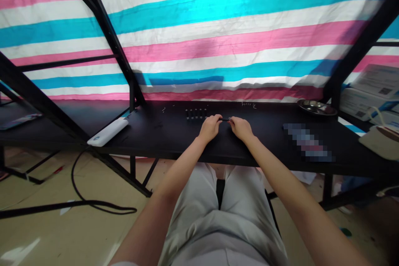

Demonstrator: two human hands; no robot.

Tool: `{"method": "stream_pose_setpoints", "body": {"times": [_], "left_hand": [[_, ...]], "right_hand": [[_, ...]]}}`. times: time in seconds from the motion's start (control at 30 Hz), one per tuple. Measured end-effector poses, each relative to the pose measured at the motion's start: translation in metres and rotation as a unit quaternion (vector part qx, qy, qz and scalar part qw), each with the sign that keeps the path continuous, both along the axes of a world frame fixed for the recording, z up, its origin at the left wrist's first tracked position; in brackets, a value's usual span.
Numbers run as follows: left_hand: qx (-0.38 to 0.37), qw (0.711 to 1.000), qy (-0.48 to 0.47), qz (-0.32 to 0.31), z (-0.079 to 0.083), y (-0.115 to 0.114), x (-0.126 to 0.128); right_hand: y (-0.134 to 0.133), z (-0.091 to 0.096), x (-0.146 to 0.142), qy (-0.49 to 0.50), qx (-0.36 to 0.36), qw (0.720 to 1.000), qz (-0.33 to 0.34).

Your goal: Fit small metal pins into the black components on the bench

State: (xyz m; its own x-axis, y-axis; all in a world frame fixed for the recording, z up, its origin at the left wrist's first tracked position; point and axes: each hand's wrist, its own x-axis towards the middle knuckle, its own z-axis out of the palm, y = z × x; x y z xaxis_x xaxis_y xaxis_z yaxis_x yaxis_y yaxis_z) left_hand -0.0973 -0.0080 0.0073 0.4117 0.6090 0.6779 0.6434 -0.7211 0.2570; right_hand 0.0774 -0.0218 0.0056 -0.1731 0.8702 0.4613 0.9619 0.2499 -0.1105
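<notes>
Both my hands rest on a black table [174,141], close together near its middle. My left hand [210,127] and my right hand [240,127] are both closed in a pinch on the two ends of a small dark part [225,119] held between them. Just behind my left hand stands a row of several small dark upright pieces [195,114]. A few tiny light bits [248,104] lie farther back on the table.
A white power bank [107,132] with a black cable lies at the table's left. A metal dish [316,107] sits at the back right, boxes [370,91] beyond it. Black frame bars [106,29] rise left and right. A striped tarp hangs behind.
</notes>
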Motion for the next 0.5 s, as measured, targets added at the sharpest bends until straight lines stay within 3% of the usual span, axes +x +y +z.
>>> {"method": "stream_pose_setpoints", "body": {"times": [0.5], "left_hand": [[0.003, 1.0, 0.011, 0.009, 0.0013, -0.0019, 0.0008]], "right_hand": [[0.0022, -0.0036, 0.003, 0.018, -0.005, 1.0, -0.013]]}}
